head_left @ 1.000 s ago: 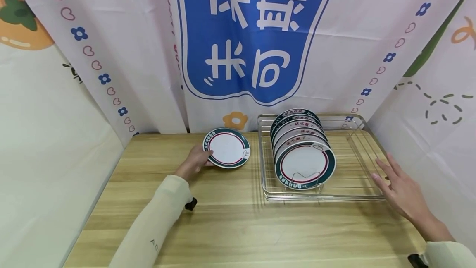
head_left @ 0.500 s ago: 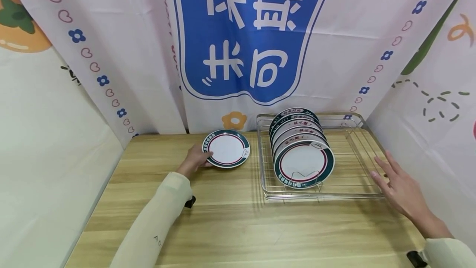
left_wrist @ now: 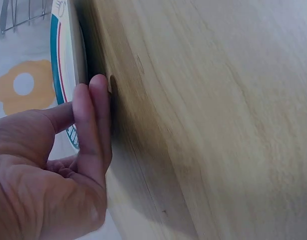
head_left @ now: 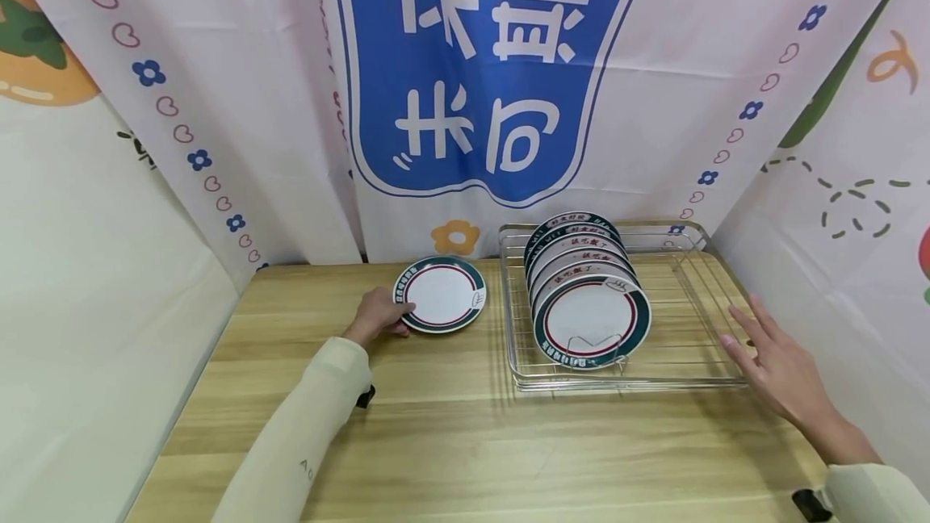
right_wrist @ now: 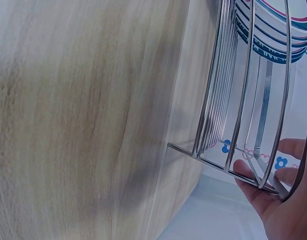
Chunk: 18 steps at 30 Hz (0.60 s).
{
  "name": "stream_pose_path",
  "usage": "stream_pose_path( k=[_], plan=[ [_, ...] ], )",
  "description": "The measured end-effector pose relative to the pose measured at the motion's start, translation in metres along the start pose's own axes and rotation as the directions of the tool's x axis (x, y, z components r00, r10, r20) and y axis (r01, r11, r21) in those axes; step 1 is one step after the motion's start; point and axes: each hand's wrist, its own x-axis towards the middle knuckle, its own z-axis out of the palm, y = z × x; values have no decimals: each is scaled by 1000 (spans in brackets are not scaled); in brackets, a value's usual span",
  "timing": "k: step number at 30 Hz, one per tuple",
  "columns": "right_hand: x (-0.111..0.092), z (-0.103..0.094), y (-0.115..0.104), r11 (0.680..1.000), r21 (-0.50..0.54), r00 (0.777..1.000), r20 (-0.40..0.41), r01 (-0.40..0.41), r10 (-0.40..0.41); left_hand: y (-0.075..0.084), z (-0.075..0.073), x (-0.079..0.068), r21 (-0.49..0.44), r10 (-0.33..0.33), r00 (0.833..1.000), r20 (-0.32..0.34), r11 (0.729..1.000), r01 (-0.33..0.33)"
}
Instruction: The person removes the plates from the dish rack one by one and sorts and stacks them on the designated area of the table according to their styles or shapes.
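Note:
In the head view my left hand [head_left: 379, 313] pinches the left edge of a white plate [head_left: 438, 297] with a green rim and red ring, thumb on top and fingers beneath. The left wrist view shows this plate [left_wrist: 68, 55] edge-on, low over the tabletop; whether it touches the wood there is unclear. Several matching plates [head_left: 592, 317] stand tilted in a row in a wire dish rack [head_left: 697, 321]. My right hand [head_left: 788, 370] is at the rack's right end, fingers extended and spread. In the right wrist view, the thumb and fingertips lie by the rack's end wires [right_wrist: 233, 172].
A wooden table [head_left: 450, 442] carries the rack at the back right. Printed cloth [head_left: 291, 103] hangs close behind the table and along both sides. The rack's thin rim stands between the held plate and the row of plates.
The held plate and my left hand have dipped slightly. The right hand stays by the rack, and the view has shifted a little.

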Motion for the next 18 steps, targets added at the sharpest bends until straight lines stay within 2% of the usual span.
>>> stream_pose_path(
  k=[4,7,9,13,16,18],
  plan=[
    [0,0,1,1000,-1,1000,-5,-2,2,0,-2,1,70,-1,1000,5,998,0],
    [0,0,1,1000,1,1000,-6,-2,2,2,-4,1,219,36,999,-1,975,-34],
    [1,-1,1,1000,0,1000,-10,0,0,5,-8,0,330,62,998,0,942,-59],
    [2,-2,1,1000,-5,1000,-13,3,-3,12,-19,-6,511,87,995,-41,858,-54],
    [1,0,1,1000,-5,1000,-13,6,-6,18,-28,-10,587,107,991,-84,809,-37],
    [1,0,1,1000,-6,1000,-16,8,-8,21,-35,-12,617,137,985,-101,786,-46]
  ],
)
